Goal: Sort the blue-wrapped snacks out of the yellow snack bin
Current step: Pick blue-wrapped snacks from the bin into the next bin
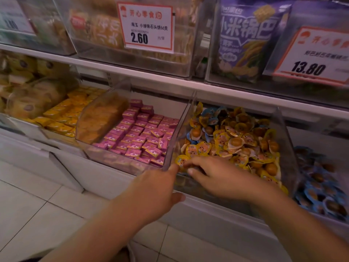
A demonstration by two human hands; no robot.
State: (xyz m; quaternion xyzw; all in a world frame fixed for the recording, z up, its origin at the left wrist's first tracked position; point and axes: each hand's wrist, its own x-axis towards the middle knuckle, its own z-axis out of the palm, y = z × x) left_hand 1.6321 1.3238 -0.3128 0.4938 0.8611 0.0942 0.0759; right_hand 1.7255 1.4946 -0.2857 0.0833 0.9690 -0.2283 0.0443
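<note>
A clear plastic bin (285, 133) on the lower shelf holds a heap of yellow-wrapped snacks (243, 146). Several blue-wrapped snacks (211, 115) lie mixed in at its back left, and a few more (192, 141) along its left wall. My left hand (160, 188) grips the bin's front left corner, thumb below the rim. My right hand (213, 173) reaches into the front of the bin with fingers curled down among the yellow packs; what the fingertips hold is hidden.
A bin of blue-wrapped snacks (321, 188) stands to the right. On the left are a bin of pink boxes (139, 135) and one of orange packs (69, 112). The shelf above carries bagged snacks and price tags (147, 27). White floor tiles (37, 214) lie below.
</note>
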